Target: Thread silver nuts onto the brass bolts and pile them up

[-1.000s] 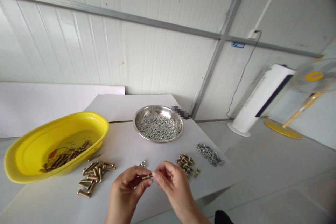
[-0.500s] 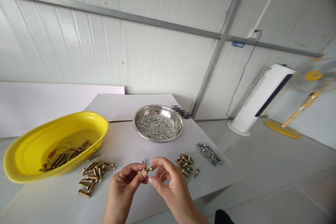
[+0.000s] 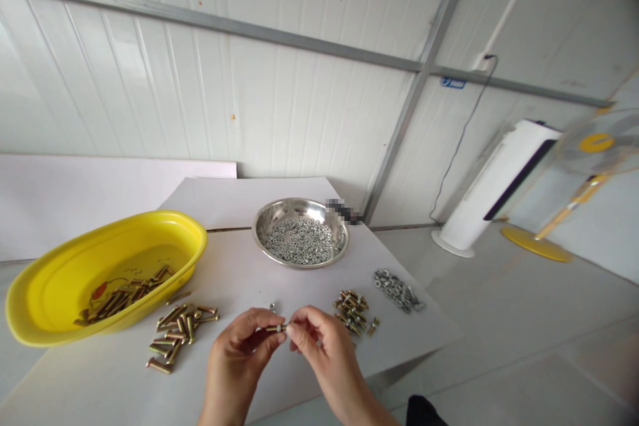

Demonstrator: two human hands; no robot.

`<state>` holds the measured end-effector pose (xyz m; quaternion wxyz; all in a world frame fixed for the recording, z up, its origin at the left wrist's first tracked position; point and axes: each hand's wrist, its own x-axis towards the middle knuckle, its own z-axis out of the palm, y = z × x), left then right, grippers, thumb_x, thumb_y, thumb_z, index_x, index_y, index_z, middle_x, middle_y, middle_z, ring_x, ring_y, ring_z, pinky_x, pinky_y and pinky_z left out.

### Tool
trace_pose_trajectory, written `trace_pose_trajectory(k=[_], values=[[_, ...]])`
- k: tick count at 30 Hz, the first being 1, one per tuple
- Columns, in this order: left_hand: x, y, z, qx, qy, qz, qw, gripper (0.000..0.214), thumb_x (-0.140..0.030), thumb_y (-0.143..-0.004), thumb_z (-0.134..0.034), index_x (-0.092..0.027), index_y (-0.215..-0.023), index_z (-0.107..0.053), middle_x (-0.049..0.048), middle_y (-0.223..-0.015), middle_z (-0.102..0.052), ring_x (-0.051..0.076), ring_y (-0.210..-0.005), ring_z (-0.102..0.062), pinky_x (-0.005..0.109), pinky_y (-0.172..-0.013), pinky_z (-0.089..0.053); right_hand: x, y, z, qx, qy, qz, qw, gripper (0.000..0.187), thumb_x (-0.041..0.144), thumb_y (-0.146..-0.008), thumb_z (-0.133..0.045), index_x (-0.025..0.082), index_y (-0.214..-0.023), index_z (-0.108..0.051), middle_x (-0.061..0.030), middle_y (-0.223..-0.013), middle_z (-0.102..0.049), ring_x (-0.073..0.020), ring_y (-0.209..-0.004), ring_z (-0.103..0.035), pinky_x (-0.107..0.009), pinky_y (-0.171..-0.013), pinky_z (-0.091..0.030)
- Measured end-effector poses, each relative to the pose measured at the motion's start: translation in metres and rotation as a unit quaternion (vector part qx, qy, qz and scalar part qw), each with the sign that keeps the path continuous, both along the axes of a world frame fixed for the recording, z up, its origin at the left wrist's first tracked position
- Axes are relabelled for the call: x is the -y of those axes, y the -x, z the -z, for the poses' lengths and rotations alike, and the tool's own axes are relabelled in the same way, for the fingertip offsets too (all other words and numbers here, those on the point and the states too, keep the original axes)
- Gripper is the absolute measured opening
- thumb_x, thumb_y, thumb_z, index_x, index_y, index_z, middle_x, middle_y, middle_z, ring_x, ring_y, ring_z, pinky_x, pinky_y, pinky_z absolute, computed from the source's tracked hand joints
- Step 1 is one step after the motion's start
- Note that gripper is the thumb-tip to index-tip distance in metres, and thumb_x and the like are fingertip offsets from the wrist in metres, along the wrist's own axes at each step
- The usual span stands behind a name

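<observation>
While the left hand (image 3: 234, 354) and right hand (image 3: 322, 353) pinch a short bolt (image 3: 276, 328) between their fingertips above the near desk (image 3: 239, 266), loose bolts (image 3: 177, 336) lie left (more sit in a yellow tub (image 3: 100, 229)), a steel bowl (image 3: 299, 205) of washers (image 3: 298, 241) stands far, and a bolt heap (image 3: 352, 313) and loose washers (image 3: 397, 291) lie right.

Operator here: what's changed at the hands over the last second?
The right hand spread its fingers, then closed back in, and now pinches the end of the bolt against the left hand, which kept hold of it. The yellow basin, steel bowl and bolt pile stayed put.
</observation>
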<state>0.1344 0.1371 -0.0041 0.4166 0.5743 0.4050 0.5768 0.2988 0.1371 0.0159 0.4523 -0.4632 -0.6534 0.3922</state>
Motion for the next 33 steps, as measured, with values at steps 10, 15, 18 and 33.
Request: trace_pose_trajectory(k=[10, 15, 18, 33], values=[[0.002, -0.005, 0.003, -0.043, 0.002, 0.003, 0.999, 0.010, -0.026, -0.077, -0.078, -0.021, -0.085, -0.076, 0.0031, -0.078, -0.073, 0.018, -0.072, -0.070, 0.023, -0.066, -0.057, 0.002, 0.002, 0.012, 0.001, 0.087, -0.005, 0.996, 0.063, 0.054, -0.102, -0.030, 0.019, -0.052, -0.046, 0.0014, -0.045, -0.049, -0.0119, -0.044, -0.048, -0.022, -0.049, -0.037], [-0.003, -0.002, 0.004, 0.073, 0.132, 0.001, 0.989, 0.022, -0.032, -0.072, -0.082, -0.016, -0.087, -0.076, 0.0032, -0.071, -0.074, 0.016, -0.064, -0.065, 0.024, -0.062, -0.055, 0.002, -0.001, -0.001, 0.003, 0.010, 0.017, 1.000, 0.025, 0.040, -0.099, -0.049, 0.021, -0.097, -0.064, -0.0016, -0.080, -0.069, -0.0151, -0.068, -0.061, -0.023, -0.062, -0.046], [-0.004, 0.000, 0.000, 0.109, 0.161, 0.013, 0.981, 0.023, -0.033, -0.073, -0.082, -0.015, -0.085, -0.077, 0.0026, -0.066, -0.073, 0.014, -0.060, -0.062, 0.023, -0.060, -0.052, 0.000, 0.001, -0.002, 0.015, -0.028, 0.018, 0.999, 0.025, 0.017, -0.086, -0.063, 0.023, -0.111, -0.063, -0.0020, -0.097, -0.071, -0.0154, -0.076, -0.064, -0.023, -0.066, -0.049], [0.000, -0.001, 0.000, 0.038, 0.033, 0.025, 0.998, 0.013, -0.020, -0.076, -0.079, -0.023, -0.089, -0.076, 0.0026, -0.084, -0.073, 0.019, -0.082, -0.071, 0.026, -0.075, -0.059, 0.000, 0.002, 0.002, -0.011, 0.026, 0.002, 1.000, 0.031, 0.041, -0.097, -0.054, 0.018, -0.078, -0.063, -0.0001, -0.065, -0.064, -0.0146, -0.062, -0.060, -0.022, -0.058, -0.044]])
